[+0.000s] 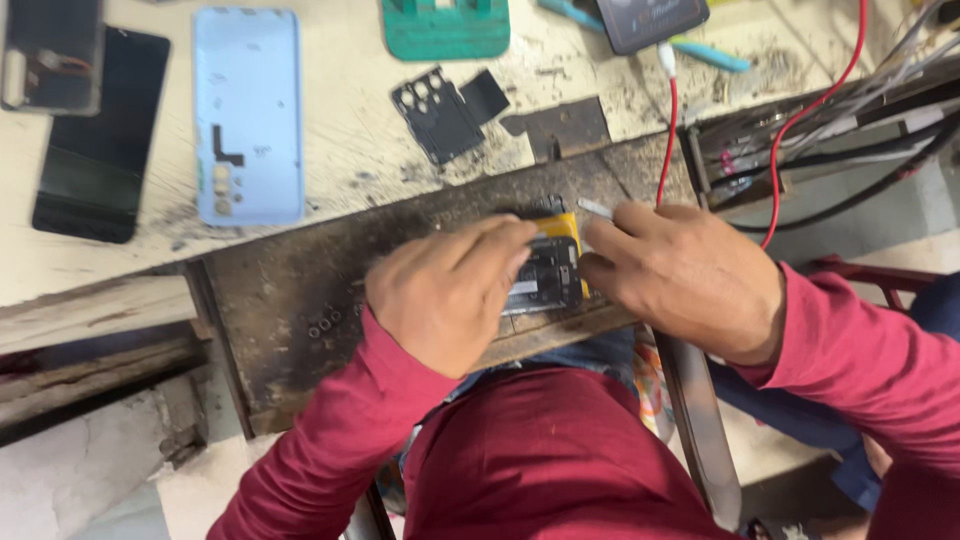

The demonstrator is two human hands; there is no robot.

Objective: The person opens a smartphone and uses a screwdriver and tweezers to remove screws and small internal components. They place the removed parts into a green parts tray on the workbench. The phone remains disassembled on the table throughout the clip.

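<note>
A scarred bench [330, 160] carries an opened phone [548, 275] under both hands. Beyond the left hand [445, 290] lie a blue back cover [248, 110], a black screen [98, 135] and a black plate [437, 115]; a red cable [668, 140] runs past the right hand [685, 275].

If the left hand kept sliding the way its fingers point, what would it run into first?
The left hand points rightward across the opened phone it already rests on. Going straight on, its fingertips would most likely meet the right hand, which grips the phone's far edge. Depth is hard to judge.
</note>
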